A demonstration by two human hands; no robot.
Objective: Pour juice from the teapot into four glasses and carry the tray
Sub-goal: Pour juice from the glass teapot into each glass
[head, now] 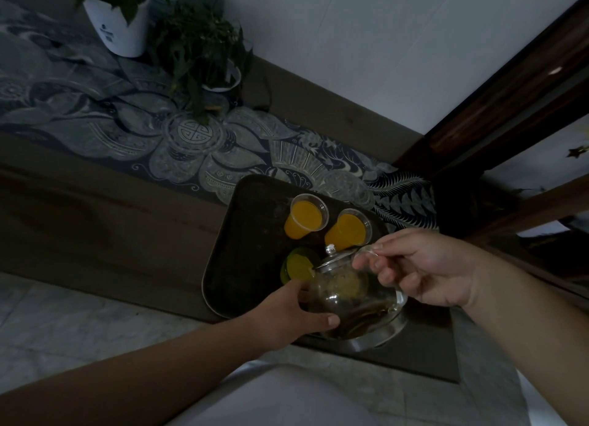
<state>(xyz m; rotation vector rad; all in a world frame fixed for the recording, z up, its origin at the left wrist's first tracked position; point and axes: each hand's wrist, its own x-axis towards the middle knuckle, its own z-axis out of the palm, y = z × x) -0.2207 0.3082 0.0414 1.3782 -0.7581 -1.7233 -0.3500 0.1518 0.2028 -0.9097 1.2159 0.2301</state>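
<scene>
I observe both forearms reaching in from the lower edge toward the tray, which sits on the low table near its front edge. My right hand comes in from the right, wrist bent, fingers curled round the handle of the glass teapot. My left hand comes in from the lower left and cups the pot's body, thumb across the near side, fingers against the far side. The two hands sit close together, both clamped on the pot. The teapot is tilted, spout down to the left over the third glass, which holds orange juice. Two filled glasses, the far glass and its neighbour, stand just beside each other on the tray. I cannot make out a fourth glass. A patterned runner and two potted plants lie beyond
</scene>
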